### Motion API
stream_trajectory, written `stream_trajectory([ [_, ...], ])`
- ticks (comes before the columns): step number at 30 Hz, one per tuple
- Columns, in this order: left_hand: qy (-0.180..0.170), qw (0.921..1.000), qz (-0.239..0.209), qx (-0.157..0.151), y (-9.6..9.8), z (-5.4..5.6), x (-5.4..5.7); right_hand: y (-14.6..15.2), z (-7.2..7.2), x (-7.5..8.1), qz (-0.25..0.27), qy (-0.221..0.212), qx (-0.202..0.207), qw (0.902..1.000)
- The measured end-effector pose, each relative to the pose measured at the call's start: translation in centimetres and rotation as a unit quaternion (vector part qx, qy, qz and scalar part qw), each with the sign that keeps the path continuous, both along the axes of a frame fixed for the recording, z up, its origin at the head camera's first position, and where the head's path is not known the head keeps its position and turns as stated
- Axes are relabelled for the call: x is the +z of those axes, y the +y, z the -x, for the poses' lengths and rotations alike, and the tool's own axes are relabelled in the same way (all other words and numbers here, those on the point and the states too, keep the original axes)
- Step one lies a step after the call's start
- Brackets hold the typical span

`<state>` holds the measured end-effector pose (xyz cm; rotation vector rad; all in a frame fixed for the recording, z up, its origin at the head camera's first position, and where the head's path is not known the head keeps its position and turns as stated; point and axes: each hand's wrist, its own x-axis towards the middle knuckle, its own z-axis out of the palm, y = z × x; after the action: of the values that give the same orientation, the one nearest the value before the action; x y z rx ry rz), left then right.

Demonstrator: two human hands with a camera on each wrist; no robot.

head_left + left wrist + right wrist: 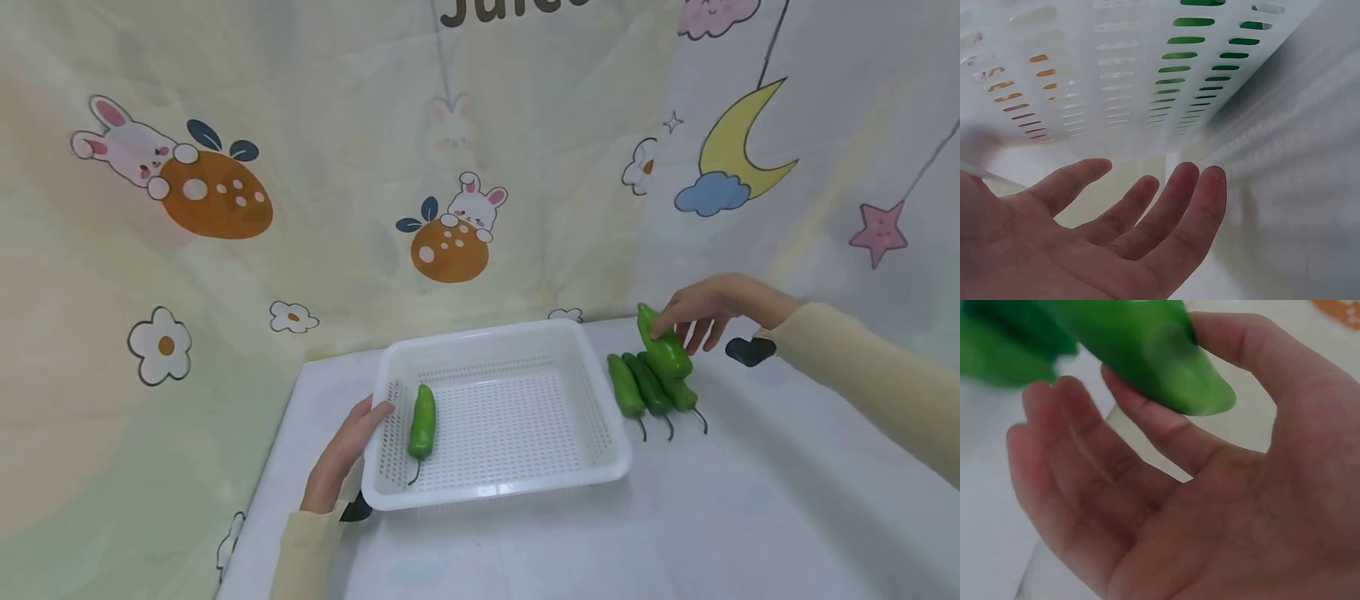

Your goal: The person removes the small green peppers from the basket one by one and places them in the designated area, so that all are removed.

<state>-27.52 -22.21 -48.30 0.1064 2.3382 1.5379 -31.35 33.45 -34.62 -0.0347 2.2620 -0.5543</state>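
Note:
A white plastic basket (495,496) with slotted walls stands on the table, one green chili pepper (423,423) lying along its left side. My left hand (341,454) holds the basket's left rim, thumb over the edge and the other fingers along the outer wall, as the left wrist view shows. To the right of the basket, my right hand (708,308) pinches another green pepper (1166,362) between thumb and index finger; its remaining fingers stay loosely bent. This pepper overlaps a small row of green peppers (626,387) in the head view.
A white cloth covers the table (555,542). Behind it hangs a printed curtain (337,208) with rabbits, oranges, flowers and a moon. Dark wrist devices (750,351) sit at both cuffs. Several peppers lie side by side close to the basket's right wall, stems toward the front.

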Motion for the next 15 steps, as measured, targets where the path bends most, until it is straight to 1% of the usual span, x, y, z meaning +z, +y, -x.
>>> stream_trajectory([
  [4, -0.002, 1.0000, -0.005, -0.006, 0.0, 0.0, -0.1, 2.1, 0.1, -1.9, -0.052, 0.011, 0.002, 0.9986],
  [7, -0.003, 0.9998, -0.014, -0.011, 0.1, 0.0, 0.0, 2.9, 0.0, -3.2, -0.091, 0.023, 0.003, 0.9956],
  [12, 0.006, 0.9999, -0.009, -0.012, 0.3, 0.1, 0.2, 2.9, 0.0, -5.2, -0.135, 0.040, -0.008, 0.9899],
  [15, 0.005, 0.9999, -0.007, -0.008, 0.3, 0.1, 0.2, 2.3, -0.2, -6.0, -0.155, 0.049, -0.029, 0.9863],
])
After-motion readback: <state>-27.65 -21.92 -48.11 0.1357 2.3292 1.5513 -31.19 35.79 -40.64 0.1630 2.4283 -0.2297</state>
